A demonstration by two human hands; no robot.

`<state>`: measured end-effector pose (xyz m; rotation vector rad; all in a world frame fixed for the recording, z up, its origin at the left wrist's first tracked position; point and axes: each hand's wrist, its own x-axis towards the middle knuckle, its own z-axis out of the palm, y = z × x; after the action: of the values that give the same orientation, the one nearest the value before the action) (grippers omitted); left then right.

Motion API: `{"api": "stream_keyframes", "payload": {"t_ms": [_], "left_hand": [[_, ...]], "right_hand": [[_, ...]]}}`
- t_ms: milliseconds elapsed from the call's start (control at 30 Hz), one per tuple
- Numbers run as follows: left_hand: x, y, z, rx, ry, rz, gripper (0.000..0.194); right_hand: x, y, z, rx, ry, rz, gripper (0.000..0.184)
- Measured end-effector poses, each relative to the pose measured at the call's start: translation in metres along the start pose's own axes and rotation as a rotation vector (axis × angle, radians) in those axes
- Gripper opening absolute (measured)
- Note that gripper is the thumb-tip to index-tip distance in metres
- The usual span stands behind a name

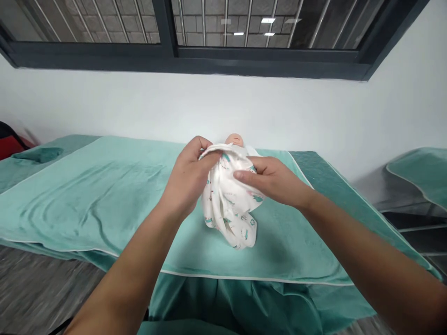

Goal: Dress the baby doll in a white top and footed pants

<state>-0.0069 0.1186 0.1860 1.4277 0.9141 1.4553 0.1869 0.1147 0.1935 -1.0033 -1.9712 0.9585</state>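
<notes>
A soft white cloth with small green and pink prints hangs bunched between my hands, above the bed. My left hand pinches its gathered upper left edge between thumb and fingers. On the other side, my right hand grips the cloth's upper right part, thumb in front. Whether it is a garment or a wrap I cannot tell from its folds. Just beyond it shows the head of a baby doll, lying by the wall; the cloth and my hands hide most of the doll.
A green velvety sheet with white piping covers the bed, wrinkled at left. Behind it stand a white wall and a dark-framed barred window. A red and black item is at far left. Another green-covered surface is at right.
</notes>
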Motion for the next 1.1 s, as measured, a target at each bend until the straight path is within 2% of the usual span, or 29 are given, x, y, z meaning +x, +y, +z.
{"api": "stream_keyframes", "payload": {"t_ms": [67, 133, 200, 233, 300, 367, 433, 500, 533, 567, 600, 767, 867, 933, 1000, 1100], "left_hand": [[0.0, -0.003, 0.001, -0.019, -0.167, -0.127, 0.02], [-0.002, -0.005, 0.003, 0.04, -0.404, -0.208, 0.023], [-0.004, -0.006, 0.005, 0.126, -0.595, -0.26, 0.021], [-0.005, -0.006, 0.006, 0.15, -0.622, -0.275, 0.022], [-0.005, -0.007, 0.006, 0.122, -0.54, -0.27, 0.02], [-0.004, -0.01, 0.004, 0.023, -0.401, -0.235, 0.011], [-0.001, -0.013, 0.002, -0.082, -0.308, -0.198, 0.01], [0.002, -0.018, 0.001, -0.142, -0.278, -0.21, 0.016], [0.003, -0.021, 0.001, -0.157, -0.276, -0.23, 0.02], [0.003, -0.024, 0.001, -0.168, -0.276, -0.25, 0.023], [0.003, -0.027, 0.001, -0.179, -0.279, -0.264, 0.026], [-0.003, -0.036, 0.002, -0.19, -0.37, -0.238, 0.045], [-0.01, -0.034, 0.006, -0.127, -0.456, -0.214, 0.056], [-0.013, -0.033, 0.008, -0.039, -0.49, -0.229, 0.054], [-0.013, -0.034, 0.009, 0.003, -0.48, -0.263, 0.042], [-0.01, -0.036, 0.007, -0.118, -0.382, -0.26, 0.035]], "right_hand": [[0.004, 0.0, 0.001, 0.059, 0.18, -0.04, 0.041], [0.009, -0.001, 0.001, 0.104, 0.319, -0.077, 0.043], [0.013, 0.0, 0.0, 0.133, 0.366, -0.091, 0.046], [0.014, 0.0, -0.001, 0.146, 0.37, -0.091, 0.046], [0.012, 0.002, -0.003, 0.169, 0.351, -0.082, 0.046], [0.006, 0.004, -0.005, 0.188, 0.255, -0.051, 0.044], [0.001, 0.005, -0.006, 0.204, 0.022, 0.016, 0.041], [-0.004, 0.005, -0.005, 0.207, -0.233, 0.106, 0.038], [-0.005, 0.005, -0.003, 0.196, -0.304, 0.145, 0.036], [-0.006, 0.004, -0.001, 0.175, -0.314, 0.169, 0.033], [-0.006, 0.004, 0.001, 0.15, -0.266, 0.175, 0.03], [0.003, 0.002, 0.007, 0.058, 0.234, 0.071, 0.017], [0.009, 0.004, 0.009, 0.032, 0.392, 0.028, 0.017], [0.01, 0.007, 0.01, 0.051, 0.443, 0.015, 0.018], [0.01, 0.01, 0.01, 0.109, 0.435, 0.025, 0.017], [0.004, 0.014, 0.009, 0.22, 0.259, 0.086, 0.021]]}}
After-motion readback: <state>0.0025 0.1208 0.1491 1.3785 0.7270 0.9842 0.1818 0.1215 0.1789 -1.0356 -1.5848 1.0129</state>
